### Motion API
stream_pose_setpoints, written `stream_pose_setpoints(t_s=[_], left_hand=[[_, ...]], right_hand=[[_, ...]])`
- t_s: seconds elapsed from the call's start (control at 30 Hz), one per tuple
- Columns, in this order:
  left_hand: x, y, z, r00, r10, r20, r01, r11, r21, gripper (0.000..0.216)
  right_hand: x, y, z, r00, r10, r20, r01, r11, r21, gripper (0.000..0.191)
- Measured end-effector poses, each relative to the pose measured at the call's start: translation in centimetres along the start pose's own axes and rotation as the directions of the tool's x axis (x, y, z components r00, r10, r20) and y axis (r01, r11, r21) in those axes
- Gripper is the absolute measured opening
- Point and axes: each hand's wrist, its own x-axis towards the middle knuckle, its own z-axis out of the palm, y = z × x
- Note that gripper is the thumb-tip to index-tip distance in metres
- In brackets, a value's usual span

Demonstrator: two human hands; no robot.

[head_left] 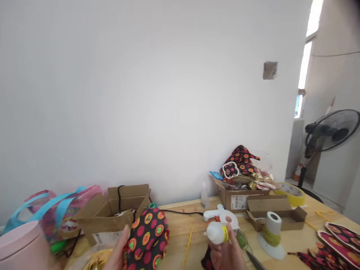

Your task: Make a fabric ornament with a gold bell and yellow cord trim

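My left hand [119,249] is at the lower edge, its thumb against a black fabric piece [147,238] patterned with red and orange dots; the other fingers are hidden. My right hand [226,255] is closed around a small white squeeze bottle [216,233] with a yellow label, its nozzle pointing left. A dark scrap of patterned fabric [207,258] shows beside that hand. Just behind the bottle lie a white glue gun [210,214] and a white roll [229,217]. Green cord [242,239] and a dark pointed tool [254,260] are at its right.
An open cardboard box [95,217], a bag with blue straps [67,210] and a pink container [24,247] stand left. Rightward are a filled box [225,197], a flat box [289,224], a cord spool [272,238], yellow tape [292,195] and fabric-covered shapes [337,247].
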Motion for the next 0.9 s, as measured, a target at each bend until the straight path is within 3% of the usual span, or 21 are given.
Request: stream_pose_setpoints(t_s=[0.1, 0.17, 0.23, 0.37, 0.53, 0.67, 0.8, 0.9], left_hand=[[0.9, -0.8, 5.6, 0.979, 0.032, 0.200, -0.038, 0.999, 0.025, 0.040], [1.6, -1.6, 9.1, 0.974, 0.078, 0.213, -0.094, 0.993, 0.068, 0.020], [2.4, -2.3, 12.2, 0.957, 0.016, 0.290, -0.056, 0.990, 0.131, 0.011], [4.7, -2.6, 18.2, 0.920, -0.007, 0.392, -0.075, 0.978, 0.193, 0.008], [9.1, -3.7, 25.2, 0.874, 0.104, 0.475, -0.240, 0.942, 0.235, 0.015], [12.3, -5.2, 26.7, 0.872, 0.294, 0.390, -0.415, 0.868, 0.273, 0.031], [12.7, -5.4, 24.7, 0.799, 0.458, 0.390, -0.579, 0.762, 0.290, 0.050], [11.7, -5.2, 23.0, 0.748, 0.477, 0.462, -0.633, 0.722, 0.279, 0.055]], right_hand=[[0.4, -0.2, -0.4, 1.000, -0.003, 0.016, 0.003, 1.000, 0.000, 0.048], [0.6, -0.3, -0.6, 1.000, -0.006, 0.028, 0.006, 1.000, 0.007, 0.046], [0.7, -0.5, -0.7, 0.999, -0.016, 0.039, 0.015, 1.000, 0.016, 0.045], [1.1, -0.7, -1.0, 0.999, -0.019, 0.044, 0.017, 0.999, 0.045, 0.043], [1.7, -0.8, -1.5, 0.998, -0.014, 0.054, 0.014, 1.000, -0.012, 0.044], [2.4, -0.9, -2.2, 0.999, -0.035, 0.030, 0.036, 0.998, -0.048, 0.051], [2.9, -0.9, -2.7, 0.997, -0.070, 0.012, 0.071, 0.996, -0.048, 0.052], [2.8, -0.5, -2.6, 0.999, -0.047, 0.021, 0.048, 0.998, -0.043, 0.047]])
